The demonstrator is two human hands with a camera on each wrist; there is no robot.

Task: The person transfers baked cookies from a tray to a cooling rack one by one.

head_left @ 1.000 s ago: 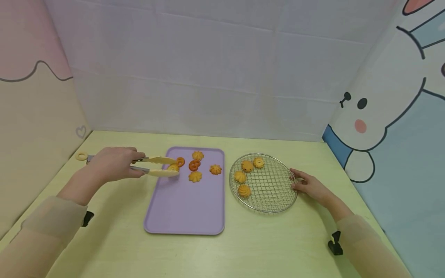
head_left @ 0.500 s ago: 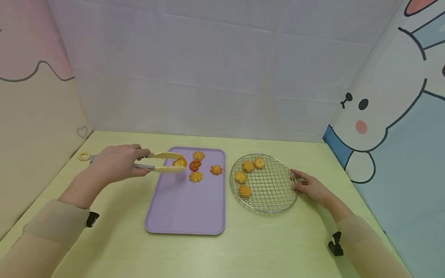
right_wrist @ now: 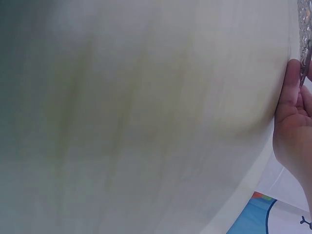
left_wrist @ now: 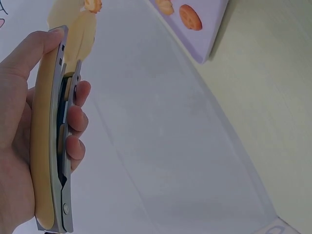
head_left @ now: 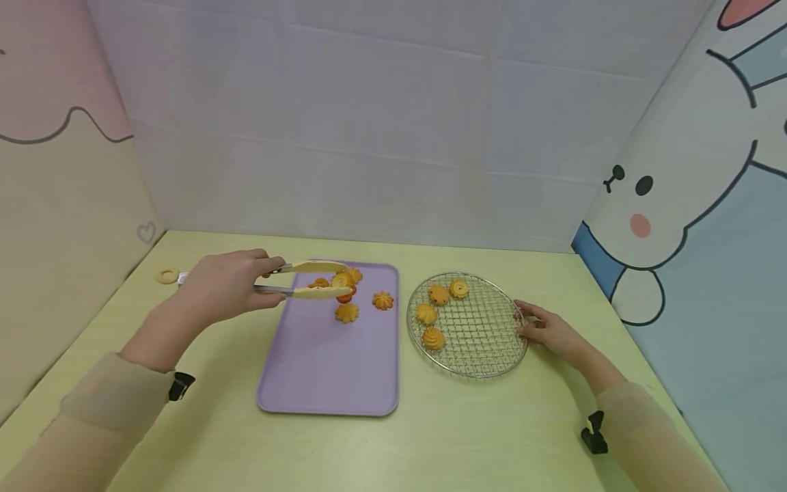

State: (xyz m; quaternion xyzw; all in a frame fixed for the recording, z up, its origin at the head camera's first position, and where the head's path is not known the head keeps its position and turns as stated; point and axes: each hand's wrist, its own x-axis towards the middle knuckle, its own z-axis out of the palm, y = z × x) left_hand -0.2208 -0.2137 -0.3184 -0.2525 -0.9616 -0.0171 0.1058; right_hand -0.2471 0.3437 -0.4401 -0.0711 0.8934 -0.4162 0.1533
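Observation:
My left hand (head_left: 229, 287) grips metal tongs (left_wrist: 46, 136) with cream-coloured tips, over the upper part of a lilac tray (head_left: 326, 369). Between the tips is a round golden cookie (head_left: 341, 279), seen also at the top of the left wrist view. It overlaps a flower-shaped cookie (head_left: 355, 275) and a pretzel-shaped one (head_left: 346, 298) below. Two more flower-shaped cookies, a pale one (head_left: 347, 313) and a browner one (head_left: 382, 301), lie nearer the tray's middle and right. At the right, my right hand (head_left: 547, 333) pinches the rim of a round wire rack (head_left: 486, 335).
Several golden cookies, one of them swirled (head_left: 433, 338), sit along the rack's left side. Tray and rack stand side by side on a pale yellow table (head_left: 455, 437) with a narrow gap between. A white sheet (head_left: 369, 137) rises behind, and printed panels flank both sides.
The tongs have carried the round cookie up off the tray's left side and rightward, across the pretzel-shaped cookies. My right hand and the rack have stayed in place.

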